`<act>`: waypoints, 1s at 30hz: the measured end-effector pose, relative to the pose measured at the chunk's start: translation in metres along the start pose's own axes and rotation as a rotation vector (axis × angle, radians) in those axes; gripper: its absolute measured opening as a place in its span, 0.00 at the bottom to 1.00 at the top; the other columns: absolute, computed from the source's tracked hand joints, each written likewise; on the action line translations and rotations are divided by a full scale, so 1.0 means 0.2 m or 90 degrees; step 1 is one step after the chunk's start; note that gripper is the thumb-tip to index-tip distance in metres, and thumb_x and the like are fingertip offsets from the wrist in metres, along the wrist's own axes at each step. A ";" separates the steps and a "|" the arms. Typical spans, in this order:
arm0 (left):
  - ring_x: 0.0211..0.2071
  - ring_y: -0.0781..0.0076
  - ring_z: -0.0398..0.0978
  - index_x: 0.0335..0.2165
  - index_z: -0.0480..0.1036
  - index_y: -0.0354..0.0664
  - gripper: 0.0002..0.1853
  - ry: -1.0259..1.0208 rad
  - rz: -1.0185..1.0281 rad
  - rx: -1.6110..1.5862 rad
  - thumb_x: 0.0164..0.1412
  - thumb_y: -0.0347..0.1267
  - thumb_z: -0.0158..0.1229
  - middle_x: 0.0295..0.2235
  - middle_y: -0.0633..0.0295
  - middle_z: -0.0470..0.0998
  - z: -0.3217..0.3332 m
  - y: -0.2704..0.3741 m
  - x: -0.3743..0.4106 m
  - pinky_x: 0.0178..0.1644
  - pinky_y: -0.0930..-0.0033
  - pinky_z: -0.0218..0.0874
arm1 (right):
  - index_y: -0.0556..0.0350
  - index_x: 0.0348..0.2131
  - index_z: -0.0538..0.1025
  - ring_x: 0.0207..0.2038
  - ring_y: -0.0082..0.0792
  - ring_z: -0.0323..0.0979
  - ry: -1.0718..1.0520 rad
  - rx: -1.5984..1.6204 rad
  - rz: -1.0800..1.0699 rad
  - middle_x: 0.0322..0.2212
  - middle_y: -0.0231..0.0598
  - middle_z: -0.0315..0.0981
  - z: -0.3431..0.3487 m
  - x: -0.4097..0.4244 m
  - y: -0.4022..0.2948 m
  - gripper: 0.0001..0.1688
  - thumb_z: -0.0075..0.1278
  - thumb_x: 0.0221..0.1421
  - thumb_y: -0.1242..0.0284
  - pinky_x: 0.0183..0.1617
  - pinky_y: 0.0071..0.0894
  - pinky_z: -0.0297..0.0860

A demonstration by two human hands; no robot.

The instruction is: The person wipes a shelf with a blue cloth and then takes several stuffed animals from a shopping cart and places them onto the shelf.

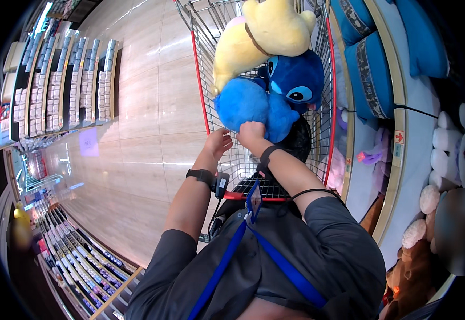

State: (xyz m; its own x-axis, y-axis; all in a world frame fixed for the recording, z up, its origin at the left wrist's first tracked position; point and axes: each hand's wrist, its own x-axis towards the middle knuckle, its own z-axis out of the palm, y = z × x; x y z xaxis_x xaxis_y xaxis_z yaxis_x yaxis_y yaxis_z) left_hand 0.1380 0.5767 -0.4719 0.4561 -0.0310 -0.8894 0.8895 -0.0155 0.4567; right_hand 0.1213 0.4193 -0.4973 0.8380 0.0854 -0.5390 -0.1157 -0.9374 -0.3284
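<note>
A wire shopping cart with red edging stands before me. Inside it lie a blue plush toy, a darker blue plush toy with its eyes showing, and a large yellow plush toy. My right hand is closed on the lower side of the blue plush toy. My left hand hovers at the cart's left rim, fingers apart and slightly curled, holding nothing. A black plastic bag lies in the cart, beside and partly beneath the blue toy.
Shelves on the right carry teal cushions, white plush toys and a brown plush toy. Across the tiled floor to the left stand shelves of small packaged goods. A blue lanyard hangs from my neck.
</note>
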 end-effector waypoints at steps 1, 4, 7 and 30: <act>0.56 0.53 0.67 0.58 0.61 0.32 0.27 -0.017 0.010 -0.001 0.66 0.38 0.50 0.56 0.42 0.66 -0.01 0.02 -0.01 0.57 0.55 0.65 | 0.47 0.32 0.86 0.35 0.40 0.83 0.008 0.017 -0.002 0.33 0.38 0.84 -0.01 -0.01 0.04 0.14 0.53 0.53 0.62 0.29 0.47 0.76; 0.59 0.52 0.65 0.59 0.61 0.34 0.28 -0.060 0.012 -0.006 0.67 0.39 0.49 0.59 0.42 0.64 -0.05 0.06 -0.04 0.60 0.54 0.63 | 0.46 0.32 0.86 0.35 0.39 0.83 0.067 0.007 0.004 0.33 0.38 0.84 -0.06 -0.03 0.10 0.14 0.53 0.53 0.61 0.29 0.43 0.75; 0.62 0.49 0.61 0.58 0.62 0.36 0.25 -0.093 0.011 -0.017 0.68 0.38 0.47 0.61 0.41 0.62 -0.07 0.09 -0.07 0.63 0.52 0.61 | 0.46 0.30 0.86 0.34 0.42 0.83 0.105 -0.003 0.001 0.32 0.41 0.84 -0.15 -0.06 0.18 0.14 0.52 0.54 0.62 0.31 0.40 0.75; 0.55 0.63 0.64 0.58 0.67 0.48 0.30 -0.192 0.238 0.186 0.65 0.52 0.55 0.55 0.62 0.69 -0.02 0.46 -0.17 0.58 0.53 0.60 | 0.71 0.24 0.73 0.25 0.64 0.74 0.588 0.284 -0.082 0.23 0.65 0.74 -1.20 -0.65 0.49 0.19 0.52 0.52 0.66 0.28 0.50 0.68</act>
State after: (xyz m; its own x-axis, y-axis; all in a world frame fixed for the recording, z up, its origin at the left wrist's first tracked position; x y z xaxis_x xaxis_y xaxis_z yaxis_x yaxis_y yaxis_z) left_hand 0.2042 0.5793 -0.3993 0.6728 -0.3714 -0.6398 0.6045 -0.2226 0.7649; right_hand 0.1288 0.2354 -0.2724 0.9191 -0.2921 0.2646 -0.0249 -0.7131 -0.7006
